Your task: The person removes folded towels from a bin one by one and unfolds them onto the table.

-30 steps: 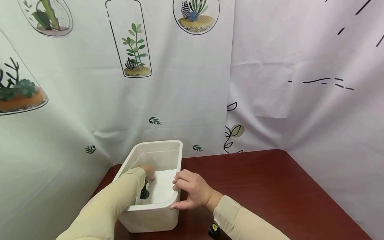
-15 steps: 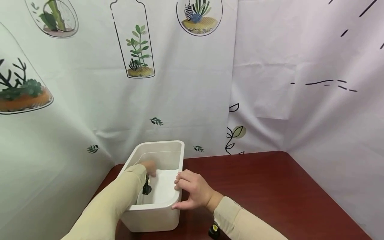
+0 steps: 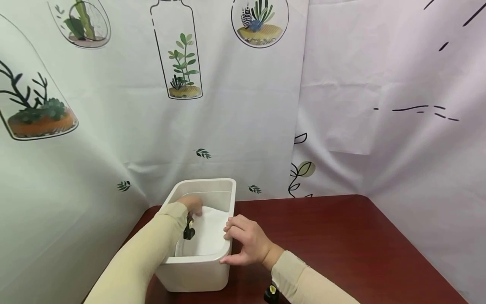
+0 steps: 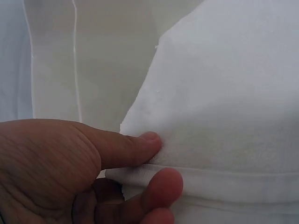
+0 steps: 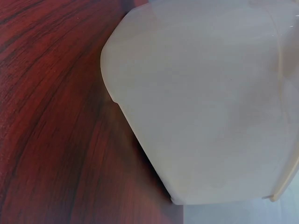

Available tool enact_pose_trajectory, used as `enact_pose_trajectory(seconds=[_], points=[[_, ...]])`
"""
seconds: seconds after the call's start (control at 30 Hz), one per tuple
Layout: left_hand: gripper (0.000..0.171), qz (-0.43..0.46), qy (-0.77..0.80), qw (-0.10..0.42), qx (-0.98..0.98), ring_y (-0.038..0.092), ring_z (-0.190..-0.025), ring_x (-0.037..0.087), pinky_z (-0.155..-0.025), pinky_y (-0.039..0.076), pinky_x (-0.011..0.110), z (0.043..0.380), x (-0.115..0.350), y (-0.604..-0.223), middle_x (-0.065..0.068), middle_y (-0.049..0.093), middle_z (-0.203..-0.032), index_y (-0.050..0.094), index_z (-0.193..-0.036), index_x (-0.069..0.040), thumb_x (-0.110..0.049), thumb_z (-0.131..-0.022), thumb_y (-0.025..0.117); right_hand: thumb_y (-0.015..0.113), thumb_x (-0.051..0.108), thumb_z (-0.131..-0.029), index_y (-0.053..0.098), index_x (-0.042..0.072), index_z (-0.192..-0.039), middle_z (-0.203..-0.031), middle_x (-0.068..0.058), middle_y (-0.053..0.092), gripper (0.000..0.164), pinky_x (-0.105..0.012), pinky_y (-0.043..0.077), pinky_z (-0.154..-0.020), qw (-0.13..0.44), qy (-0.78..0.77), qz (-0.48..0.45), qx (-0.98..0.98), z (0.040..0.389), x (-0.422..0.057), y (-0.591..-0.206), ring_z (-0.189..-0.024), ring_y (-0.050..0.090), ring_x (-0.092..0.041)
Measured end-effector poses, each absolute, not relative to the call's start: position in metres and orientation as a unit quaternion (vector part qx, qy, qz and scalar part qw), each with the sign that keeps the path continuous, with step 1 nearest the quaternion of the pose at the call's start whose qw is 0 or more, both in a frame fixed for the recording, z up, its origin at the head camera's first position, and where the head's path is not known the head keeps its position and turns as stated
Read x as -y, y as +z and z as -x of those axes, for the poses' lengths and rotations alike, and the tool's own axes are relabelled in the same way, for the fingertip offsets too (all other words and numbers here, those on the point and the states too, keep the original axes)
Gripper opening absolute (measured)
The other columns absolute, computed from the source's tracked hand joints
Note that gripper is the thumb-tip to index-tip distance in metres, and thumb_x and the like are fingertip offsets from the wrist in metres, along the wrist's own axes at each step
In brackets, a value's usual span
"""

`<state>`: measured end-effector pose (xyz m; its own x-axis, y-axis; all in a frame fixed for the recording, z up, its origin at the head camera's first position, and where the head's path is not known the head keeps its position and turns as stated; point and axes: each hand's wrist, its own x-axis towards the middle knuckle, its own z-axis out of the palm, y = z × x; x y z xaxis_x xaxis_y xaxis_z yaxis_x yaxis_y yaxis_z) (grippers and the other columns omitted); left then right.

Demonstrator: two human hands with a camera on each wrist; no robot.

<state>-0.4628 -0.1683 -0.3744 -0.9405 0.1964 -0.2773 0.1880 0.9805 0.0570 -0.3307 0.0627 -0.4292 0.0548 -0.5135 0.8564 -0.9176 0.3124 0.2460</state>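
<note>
Lower centre of frame: left hand [image 3: 193, 203], inside a white bin [image 3: 193, 276], pinches white cloth [image 3: 209, 236] between thumb and fingers [image 4: 163, 187]; right hand [image 3: 247, 240], thumb spread, grips the rim [image 3: 233, 196].

The left hand [image 3: 193, 204] pinches while the right hand [image 3: 248, 241] grips with thumb [image 3: 233, 259] spread.

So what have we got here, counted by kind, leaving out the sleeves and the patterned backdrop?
Hands: 2 (left hand, right hand)
White bin: 1
White sheet: at least 1, layers unclear
Black wrist gadgets: 2
Table: 1
Total: at least 7
</note>
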Motion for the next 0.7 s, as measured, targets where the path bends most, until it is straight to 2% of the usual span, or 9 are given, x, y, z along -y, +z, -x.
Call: enact_pose_trajectory(seconds=[0.2,0.4,0.57,0.7], points=[[0.016,-0.084,0.088,0.153,-0.981,0.062,-0.05,0.014,-0.051,0.051,0.023,0.456,0.166,-0.36,0.013,0.062,-0.082,0.068,-0.107,0.002,-0.002,-0.092,0.066,0.088,0.052,-0.068,0.063,0.012,-0.091,-0.101,-0.002,0.062,0.052,-0.028,0.053,-0.096,0.471,0.215,-0.546,0.659,0.33,-0.064,-0.429,-0.097,0.063,-0.016],[0.014,-0.082,0.13,0.148,-0.977,0.057,-0.047,0.014,-0.047,0.048,0.022,0.441,0.165,-0.34,0.015,0.06,-0.084,0.066,-0.106,0.002,0.001,-0.093,0.061,0.086,0.053,-0.07,0.063,0.012,-0.09,-0.101,-0.002,0.063,0.051,-0.028,0.053,-0.096,0.473,0.217,-0.545,0.657,0.33,-0.064,-0.43,-0.098,0.063,-0.017],[0.036,-0.084,0.15,0.12,-0.978,0.058,-0.047,0.016,-0.045,0.049,0.025,0.432,0.167,-0.328,0.018,0.063,-0.101,0.063,-0.127,0.002,0.0,-0.091,0.061,0.085,0.053,-0.071,0.063,0.012,-0.09,-0.101,-0.002,0.062,0.051,-0.029,0.052,-0.097,0.476,0.217,-0.545,0.656,0.33,-0.063,-0.431,-0.098,0.063,-0.018],[0.041,-0.075,0.162,0.113,-0.977,0.058,-0.047,0.017,-0.045,0.05,0.027,0.433,0.168,-0.322,0.018,0.064,-0.112,0.062,-0.133,0.001,-0.002,-0.092,0.065,0.088,0.052,-0.068,0.062,0.011,-0.09,-0.101,-0.003,0.062,0.053,-0.03,0.052,-0.098,0.479,0.221,-0.543,0.653,0.33,-0.063,-0.431,-0.097,0.062,-0.018]])
